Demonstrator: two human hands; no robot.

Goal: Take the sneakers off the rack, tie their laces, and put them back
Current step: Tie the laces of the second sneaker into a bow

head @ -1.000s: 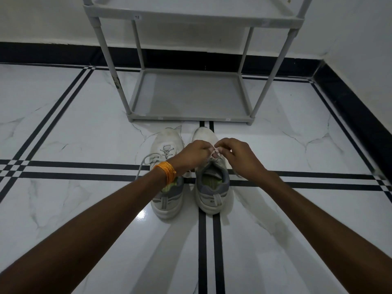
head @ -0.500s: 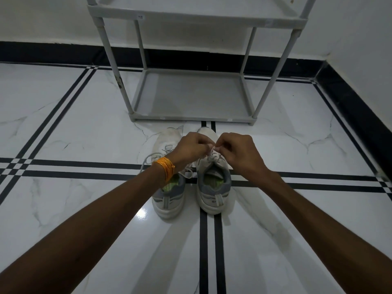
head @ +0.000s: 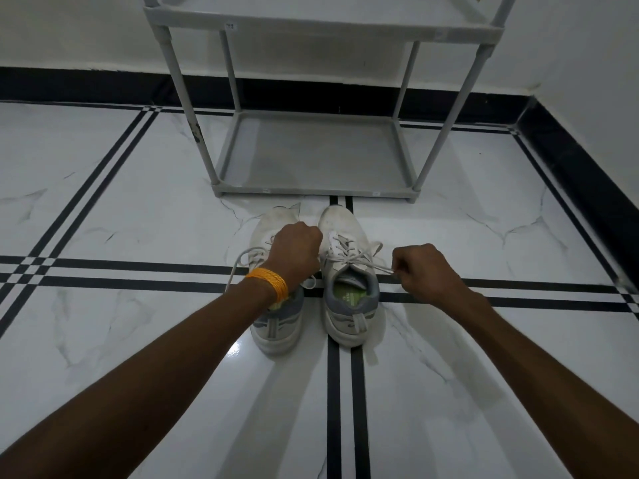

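Note:
Two white sneakers with grey heels stand side by side on the floor, toes toward the rack. The right sneaker (head: 349, 299) has its white lace (head: 359, 259) stretched out to both sides across the tongue. My right hand (head: 427, 271) is closed on the lace's right end, pulled out to the right of the shoe. My left hand (head: 297, 254), with an orange wristband, is fisted over the left sneaker (head: 276, 326) and grips the lace's other end. A loose lace loop of the left sneaker lies to its left.
The grey shoe rack (head: 311, 191) stands just beyond the sneakers against the wall, its bottom shelf bare. White marble floor with black stripe lines surrounds the shoes. A black skirting runs along the wall behind and to the right.
My hands, which were close together over the right sneaker's tongue, have drawn apart: the right hand moved right, the left hand moved left, pulling the lace taut.

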